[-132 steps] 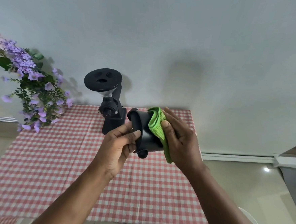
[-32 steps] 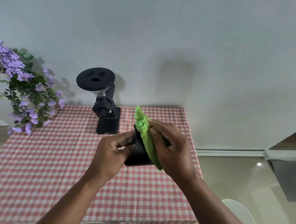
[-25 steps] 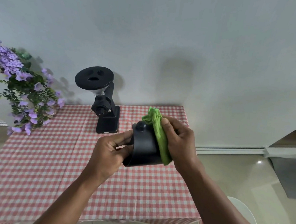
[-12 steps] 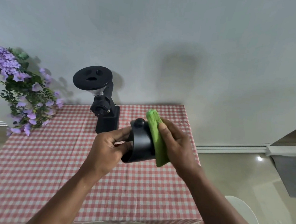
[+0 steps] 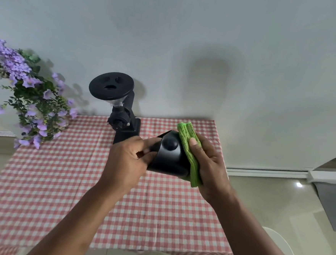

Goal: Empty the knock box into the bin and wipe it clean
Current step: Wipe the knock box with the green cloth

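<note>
Standing over red-check table (image 5: 60, 179) by grey wall (image 5: 209, 40): left grip (image 5: 128, 160) clamps knock box (image 5: 169, 159), right grip (image 5: 210, 166) pinches green cloth (image 5: 189, 144).

A home coffee corner, it seems: beneath the hands lies a table with a red-and-white checked cloth (image 5: 60, 179), a black coffee grinder (image 5: 120, 112) behind the left hand (image 5: 126, 164), purple flowers (image 5: 30, 99) far left, tiled floor (image 5: 277, 204) right.
</note>
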A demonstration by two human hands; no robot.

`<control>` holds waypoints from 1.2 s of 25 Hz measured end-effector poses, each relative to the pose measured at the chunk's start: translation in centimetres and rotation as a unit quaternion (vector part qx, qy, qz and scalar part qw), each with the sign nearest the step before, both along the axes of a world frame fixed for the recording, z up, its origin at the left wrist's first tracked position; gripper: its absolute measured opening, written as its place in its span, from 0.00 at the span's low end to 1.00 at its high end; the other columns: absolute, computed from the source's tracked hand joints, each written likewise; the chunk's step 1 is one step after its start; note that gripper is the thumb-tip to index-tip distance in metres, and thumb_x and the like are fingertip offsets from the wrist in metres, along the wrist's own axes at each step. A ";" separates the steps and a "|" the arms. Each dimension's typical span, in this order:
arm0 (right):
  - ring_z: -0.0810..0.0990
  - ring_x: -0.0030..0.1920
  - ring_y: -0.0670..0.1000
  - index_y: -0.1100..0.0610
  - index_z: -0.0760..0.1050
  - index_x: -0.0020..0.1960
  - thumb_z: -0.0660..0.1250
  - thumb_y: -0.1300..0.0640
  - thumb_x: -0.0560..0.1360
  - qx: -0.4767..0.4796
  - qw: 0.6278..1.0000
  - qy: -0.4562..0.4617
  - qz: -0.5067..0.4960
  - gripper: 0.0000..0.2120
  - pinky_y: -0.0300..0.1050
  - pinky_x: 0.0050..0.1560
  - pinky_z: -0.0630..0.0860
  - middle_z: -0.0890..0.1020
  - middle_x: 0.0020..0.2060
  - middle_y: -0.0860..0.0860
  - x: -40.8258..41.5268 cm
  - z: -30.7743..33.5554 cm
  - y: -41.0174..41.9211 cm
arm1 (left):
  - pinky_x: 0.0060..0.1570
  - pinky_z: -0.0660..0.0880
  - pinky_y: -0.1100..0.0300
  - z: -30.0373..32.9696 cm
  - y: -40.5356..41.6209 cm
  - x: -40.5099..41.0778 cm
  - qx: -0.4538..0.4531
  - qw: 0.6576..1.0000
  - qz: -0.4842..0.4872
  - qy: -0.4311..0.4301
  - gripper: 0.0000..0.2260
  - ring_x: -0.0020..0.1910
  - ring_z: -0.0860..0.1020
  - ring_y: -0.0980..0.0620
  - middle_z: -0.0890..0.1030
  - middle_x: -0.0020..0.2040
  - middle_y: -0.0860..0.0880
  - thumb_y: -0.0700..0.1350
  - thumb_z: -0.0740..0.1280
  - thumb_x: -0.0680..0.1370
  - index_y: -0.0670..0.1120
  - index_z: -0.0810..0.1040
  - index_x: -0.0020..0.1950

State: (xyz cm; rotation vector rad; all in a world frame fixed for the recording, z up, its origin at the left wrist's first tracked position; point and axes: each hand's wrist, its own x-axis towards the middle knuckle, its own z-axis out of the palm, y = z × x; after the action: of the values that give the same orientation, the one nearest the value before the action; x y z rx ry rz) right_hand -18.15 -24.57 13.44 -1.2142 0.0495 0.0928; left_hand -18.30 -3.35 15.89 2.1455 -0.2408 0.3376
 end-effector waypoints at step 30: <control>0.83 0.41 0.44 0.47 0.83 0.58 0.70 0.41 0.81 -0.380 0.909 -0.169 0.030 0.13 0.37 0.38 0.80 0.84 0.43 0.42 -0.7 2.6 -1.3 | 0.43 0.84 0.65 1.2 -1.6 -1.0 -0.079 0.986 -0.034 0.145 0.19 0.49 0.87 0.59 0.88 0.48 0.62 0.37 0.78 0.75 0.59 0.87 0.60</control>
State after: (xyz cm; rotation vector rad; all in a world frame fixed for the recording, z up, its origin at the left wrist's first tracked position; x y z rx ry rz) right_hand -18.83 -25.84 16.05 -1.9987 -0.2806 -0.0975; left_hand -19.32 -4.93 17.10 1.9940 -0.1143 0.0030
